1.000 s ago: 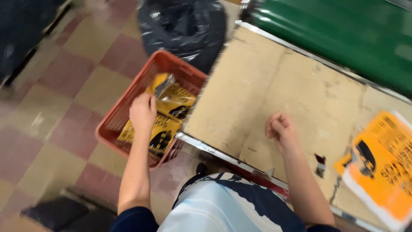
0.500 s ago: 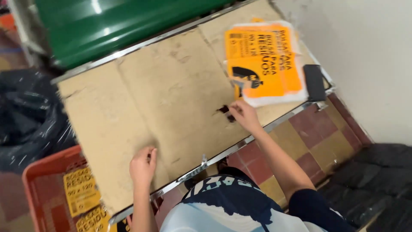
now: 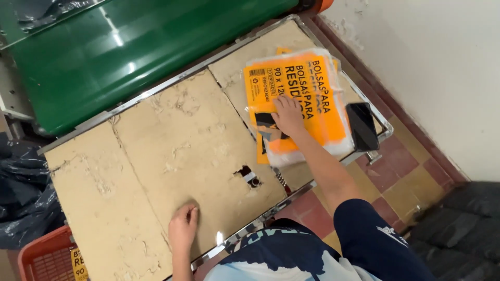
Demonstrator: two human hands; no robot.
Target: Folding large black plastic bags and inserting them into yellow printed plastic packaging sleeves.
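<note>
Right hand (image 3: 288, 115) flat on the stack of orange plastic bag packs (image 3: 299, 99) at the tabletop's (image 3: 156, 156) far right end, fingers spread, pressing down, not gripping. Black phone (image 3: 362, 126) just beside the stack, at the right edge. Left hand (image 3: 182, 229) loosely curled, empty, resting on the torn cardboard cover near the front edge. Green bin (image 3: 130, 57) past the far edge. Red basket (image 3: 44, 260) beyond the left end, one orange pack inside.
</note>
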